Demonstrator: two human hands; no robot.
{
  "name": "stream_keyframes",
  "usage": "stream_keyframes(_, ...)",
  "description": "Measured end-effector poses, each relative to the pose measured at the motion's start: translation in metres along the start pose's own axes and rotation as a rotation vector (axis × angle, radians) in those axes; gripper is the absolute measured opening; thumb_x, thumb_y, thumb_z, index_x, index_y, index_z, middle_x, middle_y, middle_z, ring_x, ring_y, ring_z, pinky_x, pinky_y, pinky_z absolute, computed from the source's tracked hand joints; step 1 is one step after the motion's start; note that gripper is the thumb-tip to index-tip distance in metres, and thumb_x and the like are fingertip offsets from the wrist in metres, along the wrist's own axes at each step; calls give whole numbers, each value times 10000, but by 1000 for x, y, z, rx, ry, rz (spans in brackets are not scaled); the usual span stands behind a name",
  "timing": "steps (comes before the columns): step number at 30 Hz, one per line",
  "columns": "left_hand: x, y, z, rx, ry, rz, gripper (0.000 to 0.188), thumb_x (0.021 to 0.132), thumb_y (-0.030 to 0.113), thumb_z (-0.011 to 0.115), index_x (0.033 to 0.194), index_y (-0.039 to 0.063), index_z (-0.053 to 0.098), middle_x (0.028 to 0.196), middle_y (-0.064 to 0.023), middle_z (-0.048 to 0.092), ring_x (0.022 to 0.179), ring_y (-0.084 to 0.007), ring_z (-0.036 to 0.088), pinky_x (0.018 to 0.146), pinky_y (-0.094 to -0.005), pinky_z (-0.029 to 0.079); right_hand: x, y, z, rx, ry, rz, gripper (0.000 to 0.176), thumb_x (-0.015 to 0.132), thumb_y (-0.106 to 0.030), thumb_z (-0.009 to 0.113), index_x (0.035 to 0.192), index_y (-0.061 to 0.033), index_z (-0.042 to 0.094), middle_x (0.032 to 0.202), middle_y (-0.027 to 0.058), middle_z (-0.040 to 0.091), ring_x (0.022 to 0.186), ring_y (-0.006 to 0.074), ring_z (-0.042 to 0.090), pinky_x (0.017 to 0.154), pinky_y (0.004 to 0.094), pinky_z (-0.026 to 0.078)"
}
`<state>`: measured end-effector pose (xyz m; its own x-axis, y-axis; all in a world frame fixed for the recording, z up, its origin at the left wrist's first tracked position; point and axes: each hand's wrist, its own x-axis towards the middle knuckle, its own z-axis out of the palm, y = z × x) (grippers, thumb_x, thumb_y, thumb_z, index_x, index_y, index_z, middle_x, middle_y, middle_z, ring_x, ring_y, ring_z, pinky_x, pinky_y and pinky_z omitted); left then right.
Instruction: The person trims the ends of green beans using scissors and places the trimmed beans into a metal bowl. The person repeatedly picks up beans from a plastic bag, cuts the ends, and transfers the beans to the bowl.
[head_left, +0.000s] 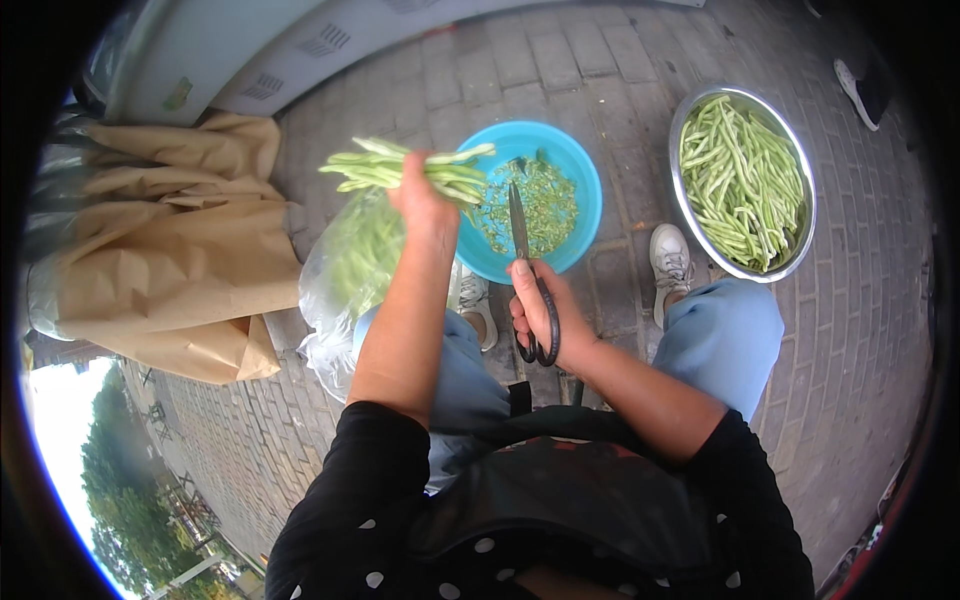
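Observation:
My left hand (424, 196) is closed around a bunch of green beans (375, 166), held beside the left rim of a blue plastic basin (589, 187). Small cut green bits (551, 202) lie in the basin. At the basin's near edge, my right hand (544, 311) grips black-handled scissors (519, 225), blades pointing away from me and over the basin. The blades look closed or nearly so. Below my left forearm, a clear plastic bag (352, 262) with more green beans stands on the ground, partly hidden.
A metal bowl (808, 217) heaped with green beans sits on the paving at the right, by my shoe (670, 259). Brown paper (180, 262) lies at the left, near a pale metal cabinet (300, 45). Another person's shoe (855, 94) shows at the upper right.

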<state>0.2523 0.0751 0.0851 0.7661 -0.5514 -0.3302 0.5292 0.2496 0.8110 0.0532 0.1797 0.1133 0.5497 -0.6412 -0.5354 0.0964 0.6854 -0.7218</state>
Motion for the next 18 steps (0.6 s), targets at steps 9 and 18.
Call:
stream_keyframes(9,-17,-14,11,179,-52,236,448,731,-23,653,1134,26,461,924,-95,554,830,-245,589,739,-392,514,20,10,-1,-238,93,-124,504,943,-475,517,1035,20,542,651,76,548,567,159,509,553,323,419)
stream_keyframes(18,1,-14,12,-78,92,-137,465,806,88,618,1233,29,443,1110,-123,539,943,-289,573,803,-470,492,-9,-3,5,-35,-38,4,508,925,-574,473,1003,-72,467,660,3,436,503,82,418,446,246,369)
